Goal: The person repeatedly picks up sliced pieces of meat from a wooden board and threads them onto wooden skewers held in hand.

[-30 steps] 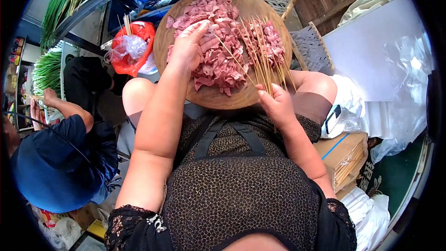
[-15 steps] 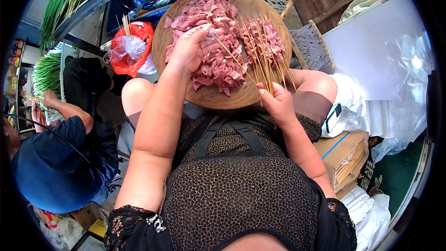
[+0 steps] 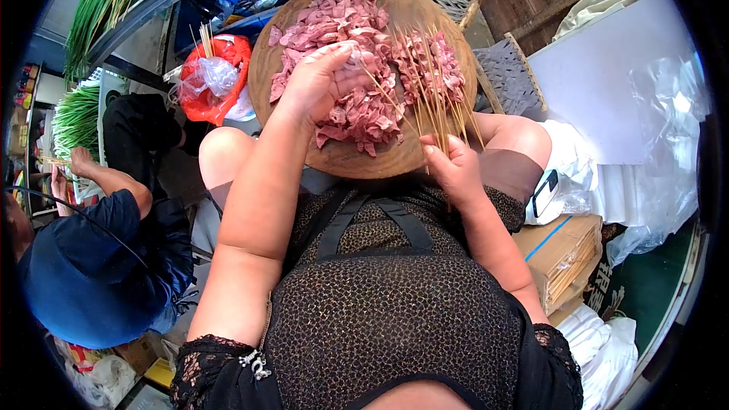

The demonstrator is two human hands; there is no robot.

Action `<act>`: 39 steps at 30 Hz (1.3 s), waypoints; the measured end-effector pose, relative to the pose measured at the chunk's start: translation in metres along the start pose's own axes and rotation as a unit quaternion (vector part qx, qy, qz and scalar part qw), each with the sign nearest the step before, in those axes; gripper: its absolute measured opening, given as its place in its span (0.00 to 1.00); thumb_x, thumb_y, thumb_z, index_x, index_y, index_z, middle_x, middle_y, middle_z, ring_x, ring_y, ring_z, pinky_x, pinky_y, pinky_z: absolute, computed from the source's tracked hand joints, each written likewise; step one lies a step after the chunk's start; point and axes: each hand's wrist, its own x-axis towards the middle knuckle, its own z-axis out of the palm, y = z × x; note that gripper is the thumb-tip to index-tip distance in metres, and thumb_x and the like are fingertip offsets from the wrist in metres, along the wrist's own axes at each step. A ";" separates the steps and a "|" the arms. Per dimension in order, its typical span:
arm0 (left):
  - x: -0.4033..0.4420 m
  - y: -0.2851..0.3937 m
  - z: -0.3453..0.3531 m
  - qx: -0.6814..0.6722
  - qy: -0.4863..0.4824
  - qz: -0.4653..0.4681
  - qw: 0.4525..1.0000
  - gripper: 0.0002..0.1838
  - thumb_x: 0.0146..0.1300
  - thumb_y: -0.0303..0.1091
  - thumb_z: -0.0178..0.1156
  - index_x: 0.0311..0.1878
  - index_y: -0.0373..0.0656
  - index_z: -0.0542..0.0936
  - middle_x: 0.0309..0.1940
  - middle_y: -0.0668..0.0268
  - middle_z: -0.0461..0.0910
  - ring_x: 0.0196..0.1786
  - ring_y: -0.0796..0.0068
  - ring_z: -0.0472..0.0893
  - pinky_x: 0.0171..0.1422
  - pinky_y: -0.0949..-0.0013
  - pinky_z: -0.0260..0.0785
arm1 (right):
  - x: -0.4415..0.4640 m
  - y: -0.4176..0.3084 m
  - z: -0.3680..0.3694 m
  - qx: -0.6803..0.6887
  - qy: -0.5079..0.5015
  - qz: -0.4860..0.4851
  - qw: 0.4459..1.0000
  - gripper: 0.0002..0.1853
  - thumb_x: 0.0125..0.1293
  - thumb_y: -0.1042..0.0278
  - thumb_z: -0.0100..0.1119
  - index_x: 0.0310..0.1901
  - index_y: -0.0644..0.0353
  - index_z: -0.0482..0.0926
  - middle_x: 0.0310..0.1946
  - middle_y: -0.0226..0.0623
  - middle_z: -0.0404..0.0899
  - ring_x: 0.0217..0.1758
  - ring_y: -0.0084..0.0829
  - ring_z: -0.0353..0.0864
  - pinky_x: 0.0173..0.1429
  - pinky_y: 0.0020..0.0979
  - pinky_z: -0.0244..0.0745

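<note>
A heap of sliced raw meat (image 3: 334, 19) covers much of the round wooden board (image 3: 323, 158) across my knees. Over the heap's near side, my left hand (image 3: 323, 83) pinches a small pale piece of meat at the tip of a thin bamboo skewer (image 3: 387, 96). Its fingertips are partly hidden. Closer to my lap, my right hand (image 3: 456, 169) is closed round the lower end of that slanting skewer. Beside it, several skewers threaded with meat (image 3: 430, 64) lie bunched at the board's right, their bare sticks running toward my right hand.
A red bag-lined container (image 3: 228, 99) holding skewers and a clear bag stands left of the board. Farther left, a person in dark blue (image 3: 99, 266) sits near green stalks (image 3: 76, 118). Woven stools (image 3: 509, 76) stand right, a cardboard box (image 3: 558, 254) by my right elbow.
My left hand has shifted very slightly, and the skewer's tip end with it. My right hand stays almost in place; the meat and bunched skewers look unchanged.
</note>
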 end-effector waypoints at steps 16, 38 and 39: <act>-0.001 0.006 0.001 0.033 -0.056 -0.026 0.998 0.14 0.67 0.32 0.47 0.53 0.36 0.69 0.45 0.51 0.78 0.48 0.61 0.79 0.53 0.62 0.74 | 0.000 0.004 -0.010 0.021 -0.008 0.005 1.000 0.10 0.63 0.69 0.55 0.44 0.63 0.76 0.25 0.19 0.71 0.24 0.11 0.64 0.29 0.15 0.61; -0.004 -0.009 0.006 0.077 -0.092 -0.061 0.991 0.15 0.65 0.34 0.51 0.53 0.38 0.71 0.46 0.57 0.78 0.51 0.66 0.77 0.56 0.63 0.71 | 0.006 -0.014 0.009 0.017 -0.001 0.023 1.000 0.10 0.63 0.70 0.55 0.45 0.61 0.76 0.25 0.21 0.72 0.24 0.11 0.66 0.28 0.15 0.61; -0.003 -0.012 0.005 0.069 -0.099 -0.067 0.990 0.15 0.65 0.34 0.51 0.53 0.38 0.71 0.46 0.57 0.78 0.52 0.66 0.77 0.56 0.63 0.71 | 0.008 -0.013 0.010 0.017 -0.001 0.023 1.000 0.10 0.63 0.70 0.55 0.45 0.61 0.76 0.25 0.21 0.72 0.24 0.11 0.66 0.28 0.15 0.61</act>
